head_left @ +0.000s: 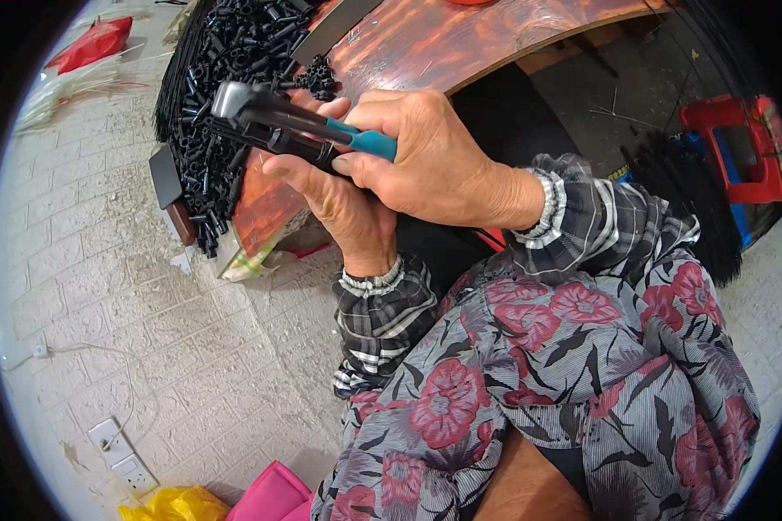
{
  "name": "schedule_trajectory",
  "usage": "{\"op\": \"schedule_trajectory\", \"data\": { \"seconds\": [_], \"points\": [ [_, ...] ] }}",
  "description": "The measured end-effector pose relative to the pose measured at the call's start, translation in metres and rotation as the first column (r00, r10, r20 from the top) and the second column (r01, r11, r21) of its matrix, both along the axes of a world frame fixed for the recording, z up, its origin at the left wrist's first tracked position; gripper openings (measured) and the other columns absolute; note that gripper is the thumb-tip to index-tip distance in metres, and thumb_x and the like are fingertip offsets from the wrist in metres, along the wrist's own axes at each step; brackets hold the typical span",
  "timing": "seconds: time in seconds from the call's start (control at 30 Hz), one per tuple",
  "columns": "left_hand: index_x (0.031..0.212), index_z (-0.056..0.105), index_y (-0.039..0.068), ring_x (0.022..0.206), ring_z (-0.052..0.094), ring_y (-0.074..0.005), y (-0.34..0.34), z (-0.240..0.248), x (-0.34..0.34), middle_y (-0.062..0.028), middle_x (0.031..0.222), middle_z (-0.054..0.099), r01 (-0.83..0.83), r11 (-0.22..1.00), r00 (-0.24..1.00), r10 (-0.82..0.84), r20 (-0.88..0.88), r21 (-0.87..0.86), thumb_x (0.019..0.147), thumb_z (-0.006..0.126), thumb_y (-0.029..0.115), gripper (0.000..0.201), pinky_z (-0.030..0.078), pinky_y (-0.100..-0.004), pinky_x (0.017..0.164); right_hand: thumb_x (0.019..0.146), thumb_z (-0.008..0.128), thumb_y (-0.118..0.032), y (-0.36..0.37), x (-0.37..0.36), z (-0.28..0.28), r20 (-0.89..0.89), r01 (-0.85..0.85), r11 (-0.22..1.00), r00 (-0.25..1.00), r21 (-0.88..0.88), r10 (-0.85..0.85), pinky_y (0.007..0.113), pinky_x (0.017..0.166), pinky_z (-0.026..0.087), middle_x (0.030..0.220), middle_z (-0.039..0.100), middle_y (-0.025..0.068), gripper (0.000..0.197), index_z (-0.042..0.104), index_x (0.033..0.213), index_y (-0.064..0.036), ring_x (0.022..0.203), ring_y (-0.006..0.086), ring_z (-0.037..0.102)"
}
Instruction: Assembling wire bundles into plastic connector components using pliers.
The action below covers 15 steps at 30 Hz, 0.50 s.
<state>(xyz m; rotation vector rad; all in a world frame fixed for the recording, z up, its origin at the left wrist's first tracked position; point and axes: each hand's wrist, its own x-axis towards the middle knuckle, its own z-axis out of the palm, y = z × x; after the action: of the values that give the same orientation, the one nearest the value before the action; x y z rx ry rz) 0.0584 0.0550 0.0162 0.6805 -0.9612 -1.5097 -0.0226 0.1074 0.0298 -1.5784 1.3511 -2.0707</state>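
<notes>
My right hand (443, 148) is closed around the teal handle of a hand tool like a pair of pliers (373, 144). The tool's dark metal head points left, over the edge of a black heap. Just below the tool, my left hand (347, 208) is closed on a slim black plastic piece (308, 148), its thumb along the near side. My right thumb also reaches that piece. The left fingers are partly hidden behind the tool. Whether the jaws touch the piece, I cannot tell.
A large heap of small black plastic parts (235, 52) covers the left of the reddish wooden table (426, 43). A grey flat bar (334, 30) lies beside it. At right are a red plastic frame (738, 148) and a bundle of black strands (682, 191). Yellow and pink items lie lower left.
</notes>
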Motion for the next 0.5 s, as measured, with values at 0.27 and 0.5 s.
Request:
{"op": "schedule_trajectory", "data": {
  "seconds": [0.27,0.5],
  "points": [
    [0.102,0.047,0.001,0.035,0.033,-0.0110,0.004,0.009,0.018,-0.0007,0.043,0.036,0.322,0.947,0.946,-0.322,0.037,-0.016,0.073,0.029,0.072,0.079,0.031,-0.0238,0.035,0.078,0.056,-0.012,0.023,-0.048,0.011,-0.140,-0.244,0.889,0.937,0.386,0.319,0.029,0.047,0.040,0.057,0.054,0.0079,0.014,0.060,0.081,0.0017,0.051,0.0146,0.053],
    [0.103,0.049,0.002,0.032,0.029,-0.0099,0.006,0.010,0.018,0.0012,0.041,0.034,0.297,0.955,0.953,-0.297,0.051,0.004,0.069,0.028,0.075,0.083,0.028,-0.0232,0.033,0.066,0.056,0.001,0.037,-0.065,-0.008,-0.768,0.267,0.875,0.619,0.403,0.165,0.035,0.058,0.044,0.070,0.052,0.0106,0.047,0.046,0.112,-0.0055,0.067,0.0302,0.055]
  ]
}}
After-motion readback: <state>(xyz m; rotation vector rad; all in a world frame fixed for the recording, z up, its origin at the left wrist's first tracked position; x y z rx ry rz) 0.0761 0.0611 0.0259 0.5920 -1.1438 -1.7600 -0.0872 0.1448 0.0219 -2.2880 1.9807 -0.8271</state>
